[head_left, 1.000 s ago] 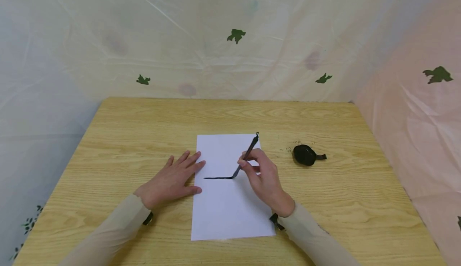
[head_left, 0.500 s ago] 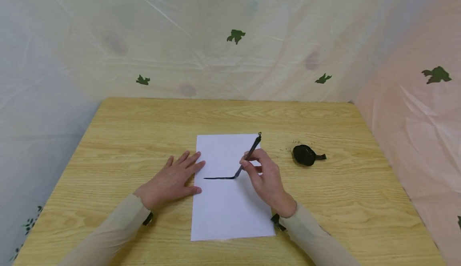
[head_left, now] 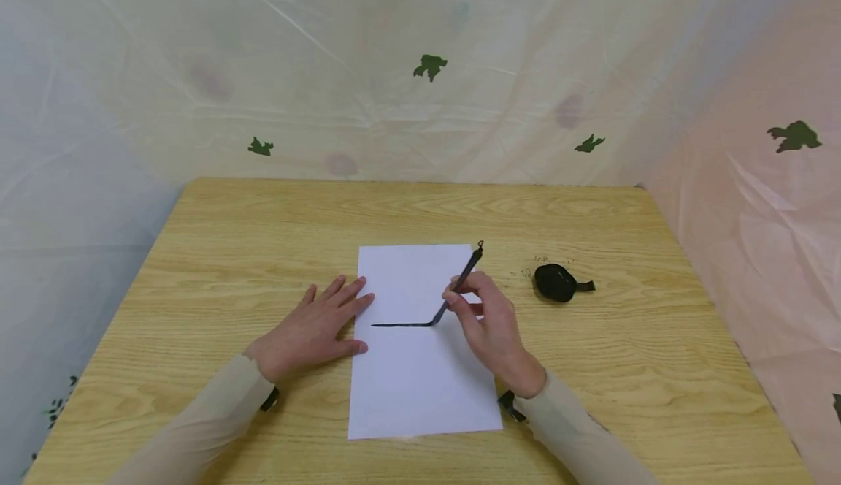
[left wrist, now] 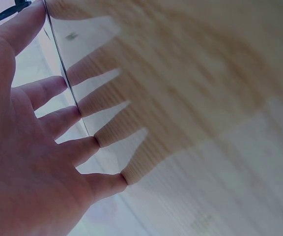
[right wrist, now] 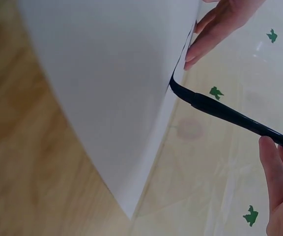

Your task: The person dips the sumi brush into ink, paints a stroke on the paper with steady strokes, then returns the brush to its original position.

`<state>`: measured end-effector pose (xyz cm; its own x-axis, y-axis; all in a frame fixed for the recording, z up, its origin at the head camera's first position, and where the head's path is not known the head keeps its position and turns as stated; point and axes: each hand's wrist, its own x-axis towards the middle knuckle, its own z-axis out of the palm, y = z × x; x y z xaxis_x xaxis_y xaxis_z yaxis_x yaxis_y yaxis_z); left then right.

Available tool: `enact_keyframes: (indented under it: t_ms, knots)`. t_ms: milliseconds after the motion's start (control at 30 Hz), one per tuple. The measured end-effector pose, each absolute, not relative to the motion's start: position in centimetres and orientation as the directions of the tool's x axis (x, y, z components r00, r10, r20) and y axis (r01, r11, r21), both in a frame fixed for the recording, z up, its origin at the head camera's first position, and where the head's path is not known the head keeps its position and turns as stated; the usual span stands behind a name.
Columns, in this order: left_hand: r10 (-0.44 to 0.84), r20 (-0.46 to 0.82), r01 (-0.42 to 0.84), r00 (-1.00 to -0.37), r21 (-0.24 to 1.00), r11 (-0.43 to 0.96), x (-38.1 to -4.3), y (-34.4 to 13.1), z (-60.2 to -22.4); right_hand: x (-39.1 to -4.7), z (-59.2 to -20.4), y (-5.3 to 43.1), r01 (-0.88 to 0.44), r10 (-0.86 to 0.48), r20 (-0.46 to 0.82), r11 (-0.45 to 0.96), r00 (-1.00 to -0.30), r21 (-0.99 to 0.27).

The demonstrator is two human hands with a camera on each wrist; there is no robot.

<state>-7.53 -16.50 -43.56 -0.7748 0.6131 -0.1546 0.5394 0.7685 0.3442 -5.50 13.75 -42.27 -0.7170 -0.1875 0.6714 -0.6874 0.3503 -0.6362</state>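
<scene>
**Asker:** Paper first, please. Where is it?

**Describer:** Paper (head_left: 420, 368), one white sheet, lies flat on a light wooden table (head_left: 197, 266), near the table's centre with its long side running from 6 o'clock to 12 o'clock. A black horizontal stroke (head_left: 401, 324) crosses its middle.

**Asker:** What are the hands doing?

**Describer:** Two arms in beige sleeves come in from the near edge. The left hand (head_left: 315, 328) lies palm down at about 9 o'clock from the sheet, fingers straight and spread, fingertips resting on the paper's left border. The left wrist view shows the same spread fingers (left wrist: 58, 120) across the sheet's edge. The right hand (head_left: 489, 324), at about 3 o'clock from the sheet's centre, pinches a thin black brush (head_left: 460, 288) between thumb and fingers. The brush slants, its top leaning toward 1 o'clock, and its tip meets the paper at the right end of the stroke.

**Asker:** Anything farther away?

**Describer:** At 2 o'clock from the sheet, well apart from it, sits a small black ink dish (head_left: 557, 283) with dark specks beside it. Beyond the table hangs pale plastic sheeting (head_left: 420, 105) dotted with green leaf shapes.
</scene>
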Motion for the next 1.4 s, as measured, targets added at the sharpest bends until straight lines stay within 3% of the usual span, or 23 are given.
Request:
enact_keyframes:
  t_ms: [1400]
  knots:
    - [0.612, -0.148, 0.540, -0.777, 0.343, 0.769, -7.5, -16.5, -43.5, -5.4, -42.4, 15.2, -0.684, -0.166, 0.678, 0.361, -0.716, -0.634]
